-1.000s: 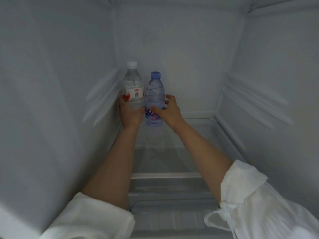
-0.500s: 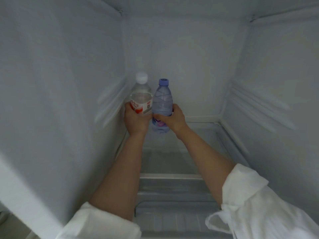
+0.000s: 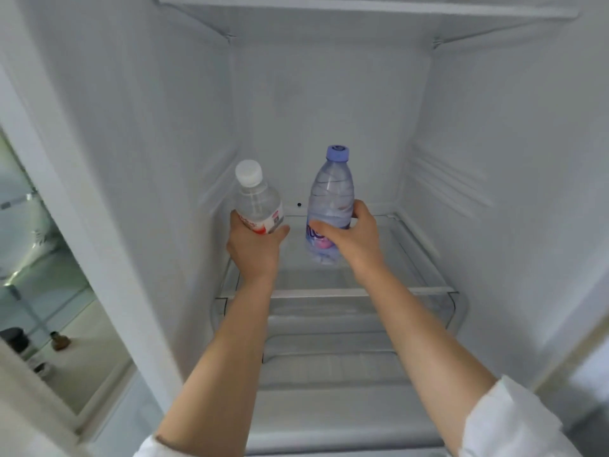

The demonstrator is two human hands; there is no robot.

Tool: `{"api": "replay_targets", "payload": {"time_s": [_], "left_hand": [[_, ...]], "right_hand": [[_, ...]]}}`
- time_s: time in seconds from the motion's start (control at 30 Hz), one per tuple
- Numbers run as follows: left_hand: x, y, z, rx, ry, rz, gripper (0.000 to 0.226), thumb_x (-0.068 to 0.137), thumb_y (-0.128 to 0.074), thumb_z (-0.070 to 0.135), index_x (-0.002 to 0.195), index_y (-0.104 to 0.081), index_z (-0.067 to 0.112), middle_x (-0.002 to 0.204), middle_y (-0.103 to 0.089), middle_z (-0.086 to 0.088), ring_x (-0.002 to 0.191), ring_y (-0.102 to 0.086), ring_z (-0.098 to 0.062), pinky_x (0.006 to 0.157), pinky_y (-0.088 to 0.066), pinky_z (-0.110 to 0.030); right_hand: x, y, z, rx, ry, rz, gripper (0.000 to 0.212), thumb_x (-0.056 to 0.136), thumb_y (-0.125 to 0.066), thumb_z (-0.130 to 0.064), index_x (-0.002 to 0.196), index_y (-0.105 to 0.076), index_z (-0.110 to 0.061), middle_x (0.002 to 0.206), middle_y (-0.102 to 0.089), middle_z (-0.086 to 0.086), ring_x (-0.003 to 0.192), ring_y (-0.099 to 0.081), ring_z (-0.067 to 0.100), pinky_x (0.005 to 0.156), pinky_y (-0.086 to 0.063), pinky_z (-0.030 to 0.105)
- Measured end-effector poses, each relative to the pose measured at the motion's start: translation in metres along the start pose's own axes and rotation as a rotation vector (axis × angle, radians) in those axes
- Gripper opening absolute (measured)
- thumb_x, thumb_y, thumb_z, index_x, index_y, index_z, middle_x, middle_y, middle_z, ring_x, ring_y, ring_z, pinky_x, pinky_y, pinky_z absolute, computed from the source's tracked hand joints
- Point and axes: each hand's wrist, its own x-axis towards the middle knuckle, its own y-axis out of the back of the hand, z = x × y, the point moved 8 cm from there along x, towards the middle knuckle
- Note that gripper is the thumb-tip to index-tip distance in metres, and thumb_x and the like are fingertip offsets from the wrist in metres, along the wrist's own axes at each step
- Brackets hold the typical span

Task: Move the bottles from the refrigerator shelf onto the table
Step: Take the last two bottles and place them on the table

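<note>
Inside the white refrigerator, my left hand [image 3: 253, 249] grips a clear bottle with a white cap and a red-and-white label [image 3: 257, 201], tilted toward me. My right hand [image 3: 352, 239] holds a bluish bottle with a purple cap [image 3: 331, 196] around its middle, nearly upright. Both bottles hang lifted above the glass shelf [image 3: 412, 258], apart from each other. My fingers hide the lower part of the white-capped bottle.
The refrigerator's side walls [image 3: 148, 159] close in left and right, with another shelf [image 3: 362, 8] overhead. Below the glass shelf sits a clear drawer [image 3: 329, 341]. At the far left, beyond the fridge wall, a pale floor with small dark objects [image 3: 59, 339] shows.
Both hands have lifted the bottles off the back of the shelf and drawn them toward me. The bottles have moved apart, and the view has pulled back out of the refrigerator.
</note>
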Motion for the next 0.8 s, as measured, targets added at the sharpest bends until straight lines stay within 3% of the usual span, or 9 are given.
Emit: {"api": "replay_targets", "payload": {"time_s": [0.13, 0.27, 0.37, 0.53, 0.67, 0.8], "left_hand": [[-0.027, 0.016, 0.022, -0.016, 0.006, -0.059, 0.063, 0.05, -0.091, 0.024, 0.103, -0.056, 0.019, 0.096, -0.07, 0.005, 0.087, -0.067, -0.018, 0.083, -0.055, -0.033], [-0.063, 0.04, 0.055, -0.024, -0.022, -0.144, 0.062, 0.053, -0.09, 0.029, 0.104, -0.055, 0.023, 0.092, -0.07, 0.009, 0.083, -0.067, -0.012, 0.08, -0.057, -0.035], [-0.095, 0.068, 0.076, -0.038, -0.046, -0.199, 0.066, 0.055, -0.09, 0.03, 0.11, -0.053, 0.025, 0.093, -0.069, 0.013, 0.085, -0.067, -0.009, 0.082, -0.056, -0.033], [-0.152, 0.124, 0.095, -0.062, -0.081, -0.26, 0.066, 0.054, -0.092, 0.031, 0.106, -0.051, 0.028, 0.092, -0.068, 0.016, 0.086, -0.065, -0.001, 0.087, -0.054, -0.033], [-0.199, 0.162, 0.1, -0.106, -0.077, -0.348, 0.062, 0.052, -0.093, 0.029, 0.097, -0.049, 0.027, 0.089, -0.07, 0.013, 0.083, -0.068, -0.004, 0.084, -0.056, -0.038], [-0.245, 0.188, 0.096, -0.142, -0.038, -0.445, 0.064, 0.049, -0.093, 0.029, 0.095, -0.05, 0.032, 0.09, -0.071, 0.011, 0.086, -0.071, -0.011, 0.083, -0.057, -0.045]], "right_hand": [[-0.039, 0.021, -0.028, 0.07, 0.025, 0.042, 0.049, 0.066, -0.086, -0.019, 0.103, -0.054, -0.018, 0.091, -0.062, -0.015, 0.083, -0.062, -0.002, 0.066, -0.046, 0.007], [-0.087, 0.04, -0.05, 0.154, 0.026, 0.086, 0.056, 0.062, -0.087, -0.022, 0.108, -0.055, -0.016, 0.099, -0.066, -0.006, 0.087, -0.066, 0.001, 0.069, -0.051, 0.015], [-0.128, 0.058, -0.072, 0.146, 0.066, 0.15, 0.044, 0.066, -0.086, -0.013, 0.096, -0.055, -0.016, 0.089, -0.066, -0.005, 0.074, -0.064, -0.005, 0.063, -0.047, 0.01], [-0.212, 0.085, -0.102, 0.124, 0.087, 0.235, 0.044, 0.057, -0.085, -0.026, 0.088, -0.052, -0.028, 0.084, -0.066, -0.011, 0.076, -0.065, 0.001, 0.07, -0.051, 0.019], [-0.285, 0.107, -0.111, 0.133, 0.058, 0.257, 0.042, 0.065, -0.086, -0.015, 0.093, -0.055, -0.019, 0.086, -0.067, -0.007, 0.077, -0.066, 0.004, 0.069, -0.05, 0.019], [-0.351, 0.129, -0.12, 0.071, 0.019, 0.279, 0.052, 0.056, -0.087, -0.032, 0.096, -0.055, -0.021, 0.085, -0.067, -0.011, 0.077, -0.065, 0.003, 0.067, -0.049, 0.015]]}}
